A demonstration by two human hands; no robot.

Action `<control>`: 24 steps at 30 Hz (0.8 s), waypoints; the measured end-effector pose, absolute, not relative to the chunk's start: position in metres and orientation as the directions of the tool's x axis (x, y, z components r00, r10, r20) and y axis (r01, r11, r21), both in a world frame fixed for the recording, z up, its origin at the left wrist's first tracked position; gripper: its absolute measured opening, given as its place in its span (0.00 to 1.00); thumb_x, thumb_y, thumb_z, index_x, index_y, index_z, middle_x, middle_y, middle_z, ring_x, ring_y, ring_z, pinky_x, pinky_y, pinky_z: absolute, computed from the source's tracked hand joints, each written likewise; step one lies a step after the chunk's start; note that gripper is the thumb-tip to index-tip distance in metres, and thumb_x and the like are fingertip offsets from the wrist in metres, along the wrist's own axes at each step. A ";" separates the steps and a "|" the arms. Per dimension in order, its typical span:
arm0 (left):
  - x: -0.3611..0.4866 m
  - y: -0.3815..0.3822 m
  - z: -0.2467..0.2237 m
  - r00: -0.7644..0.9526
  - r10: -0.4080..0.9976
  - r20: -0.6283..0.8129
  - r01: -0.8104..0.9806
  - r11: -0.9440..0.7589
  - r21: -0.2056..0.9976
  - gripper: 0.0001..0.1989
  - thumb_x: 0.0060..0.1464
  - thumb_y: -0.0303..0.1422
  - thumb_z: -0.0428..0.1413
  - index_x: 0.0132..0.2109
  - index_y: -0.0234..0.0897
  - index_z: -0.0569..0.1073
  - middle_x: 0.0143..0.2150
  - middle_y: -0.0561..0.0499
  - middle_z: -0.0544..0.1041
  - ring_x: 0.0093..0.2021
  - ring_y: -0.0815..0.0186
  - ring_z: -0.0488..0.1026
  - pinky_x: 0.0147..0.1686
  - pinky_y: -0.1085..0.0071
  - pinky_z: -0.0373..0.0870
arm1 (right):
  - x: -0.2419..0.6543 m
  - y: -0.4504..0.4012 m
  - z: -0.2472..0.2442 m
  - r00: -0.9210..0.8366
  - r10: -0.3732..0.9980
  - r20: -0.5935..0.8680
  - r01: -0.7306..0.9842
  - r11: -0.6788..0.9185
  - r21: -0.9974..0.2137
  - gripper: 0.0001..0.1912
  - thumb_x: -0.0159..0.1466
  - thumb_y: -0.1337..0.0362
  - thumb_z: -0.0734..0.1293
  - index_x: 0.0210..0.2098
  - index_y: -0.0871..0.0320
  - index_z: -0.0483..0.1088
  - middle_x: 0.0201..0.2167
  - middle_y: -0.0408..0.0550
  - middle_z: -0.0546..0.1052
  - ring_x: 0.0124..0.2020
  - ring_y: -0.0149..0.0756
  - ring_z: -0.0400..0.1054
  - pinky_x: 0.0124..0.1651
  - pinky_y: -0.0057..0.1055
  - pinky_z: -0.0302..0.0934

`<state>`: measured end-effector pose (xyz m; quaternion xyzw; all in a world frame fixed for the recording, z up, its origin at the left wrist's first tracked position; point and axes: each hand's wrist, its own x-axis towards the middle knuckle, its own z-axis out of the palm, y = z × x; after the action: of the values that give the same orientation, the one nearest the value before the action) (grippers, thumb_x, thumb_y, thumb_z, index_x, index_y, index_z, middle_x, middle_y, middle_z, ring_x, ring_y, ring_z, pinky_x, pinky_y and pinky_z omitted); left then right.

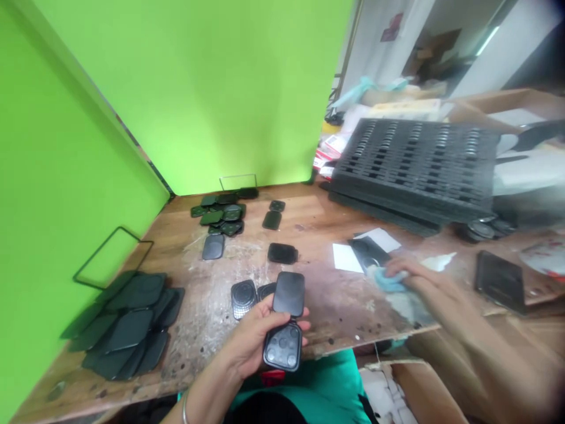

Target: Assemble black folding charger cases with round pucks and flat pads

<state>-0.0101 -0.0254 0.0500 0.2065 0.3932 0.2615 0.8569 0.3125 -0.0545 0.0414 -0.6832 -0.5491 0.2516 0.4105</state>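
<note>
My left hand (251, 335) is closed around a black hinged case with two rounded-square halves, spread open. Its smooth upper half (288, 292) points away from me, and its lower half (283, 347) shows round marks. Motion blurs my right hand (399, 268), its fingers closed on a light blue cloth (388, 280) at the right of the table. Just beyond the cloth lie a dark flat piece (368, 250) and white cards (348, 258). Two textured black pieces lie behind my left hand, one (243, 298) partly beside the other. Farther back is another black case (282, 253).
Dark plates pile up at the left (128, 324) and the back (220, 213) of the wooden table (318, 312). Green panels (198, 88) wall it in. A black slotted rack (415, 165) stands at the back right, with a dark tablet-like slab (500, 280) nearer. An open carton (424, 377) sits below the edge.
</note>
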 end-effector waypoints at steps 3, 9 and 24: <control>-0.005 -0.027 0.050 0.554 0.607 -0.570 -0.270 0.778 0.567 0.22 0.48 0.27 0.66 0.48 0.33 0.67 0.48 0.37 0.78 0.37 0.58 0.80 0.37 0.62 0.78 | 0.278 -0.051 0.044 0.140 0.990 0.001 0.473 -0.066 -0.879 0.19 0.66 0.50 0.58 0.32 0.54 0.74 0.37 0.48 0.77 0.40 0.43 0.70 0.44 0.36 0.63; 0.008 -0.034 0.048 0.592 0.621 -0.513 -0.195 0.728 0.657 0.26 0.52 0.32 0.65 0.55 0.33 0.67 0.50 0.37 0.77 0.44 0.56 0.78 0.40 0.63 0.76 | 0.211 -0.041 0.019 -0.022 0.989 -0.143 0.236 -0.134 -0.962 0.18 0.63 0.49 0.61 0.30 0.57 0.71 0.28 0.44 0.73 0.32 0.37 0.66 0.38 0.31 0.59; 0.022 -0.025 0.001 0.697 0.636 -0.331 0.488 -0.083 0.869 0.32 0.56 0.35 0.55 0.68 0.42 0.60 0.59 0.40 0.70 0.51 0.56 0.72 0.53 0.60 0.68 | 0.253 -0.046 0.003 0.194 0.975 -0.109 0.702 -0.216 -0.678 0.13 0.64 0.59 0.63 0.24 0.57 0.64 0.25 0.45 0.70 0.30 0.36 0.63 0.33 0.29 0.47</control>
<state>0.0217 -0.0252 0.0011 0.7327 0.3835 0.0664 0.5582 0.2533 -0.0461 0.0028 -0.7309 -0.5736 0.2715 0.2510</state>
